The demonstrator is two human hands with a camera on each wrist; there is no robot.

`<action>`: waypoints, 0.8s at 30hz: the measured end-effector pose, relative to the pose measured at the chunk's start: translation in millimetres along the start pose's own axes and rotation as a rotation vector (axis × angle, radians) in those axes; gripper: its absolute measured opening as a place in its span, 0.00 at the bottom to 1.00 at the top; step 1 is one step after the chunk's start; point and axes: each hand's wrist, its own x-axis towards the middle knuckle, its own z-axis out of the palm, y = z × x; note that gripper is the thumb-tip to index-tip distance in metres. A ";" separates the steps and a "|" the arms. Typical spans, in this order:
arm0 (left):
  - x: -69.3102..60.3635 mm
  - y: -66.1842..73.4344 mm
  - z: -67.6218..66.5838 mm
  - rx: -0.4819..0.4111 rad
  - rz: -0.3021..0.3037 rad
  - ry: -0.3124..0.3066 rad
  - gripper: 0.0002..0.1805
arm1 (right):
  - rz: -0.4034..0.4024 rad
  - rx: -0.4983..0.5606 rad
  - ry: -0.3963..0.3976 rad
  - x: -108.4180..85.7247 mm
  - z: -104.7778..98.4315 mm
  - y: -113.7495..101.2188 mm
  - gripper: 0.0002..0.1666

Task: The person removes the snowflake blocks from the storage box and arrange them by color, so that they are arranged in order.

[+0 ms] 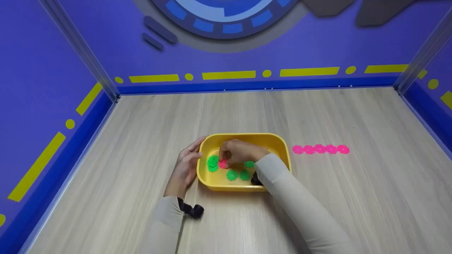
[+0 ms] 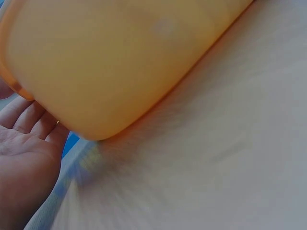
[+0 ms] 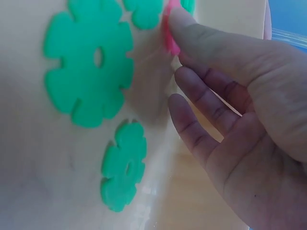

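Note:
A yellow plastic tub (image 1: pixel 240 188) sits on the table. My left hand (image 1: pixel 186 164) holds its left side, with the thumb at the rim and the fingers along the outer wall; the left wrist view shows those fingers (image 2: pixel 31 117) under the rim. Inside the tub, my right hand (image 1: pixel 240 152) pinches a pink notched flower-shaped disc (image 3: pixel 171 28) between thumb and fingertips. Overlapping green notched discs (image 1: pixel 212 164) lie just left of it. More green discs (image 1: pixel 231 175) rest on the tub floor nearer the front. The right forearm covers part of the tub's right side.
Several pink notched discs (image 1: pixel 320 149) form a straight row on the table right of the tub. Blue panels (image 1: pixel 226 63) with yellow markings wall the table at the back and sides. Black camera mounts (image 1: pixel 192 211) sit at the wrists.

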 end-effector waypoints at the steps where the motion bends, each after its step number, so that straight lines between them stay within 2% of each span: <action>1: 0.1 0.0 0.0 -0.001 0.000 0.001 0.34 | -0.004 -0.006 0.001 0.4 0.3 0.1 0.11; 10: 0.4 0.3 1.1 -0.020 -0.005 0.008 0.35 | 0.013 -0.029 -0.011 -0.1 0.1 0.5 0.12; 24: 1.2 -0.3 0.9 -0.015 0.004 0.019 0.35 | 0.070 0.019 -0.036 -6.2 -6.9 0.7 0.11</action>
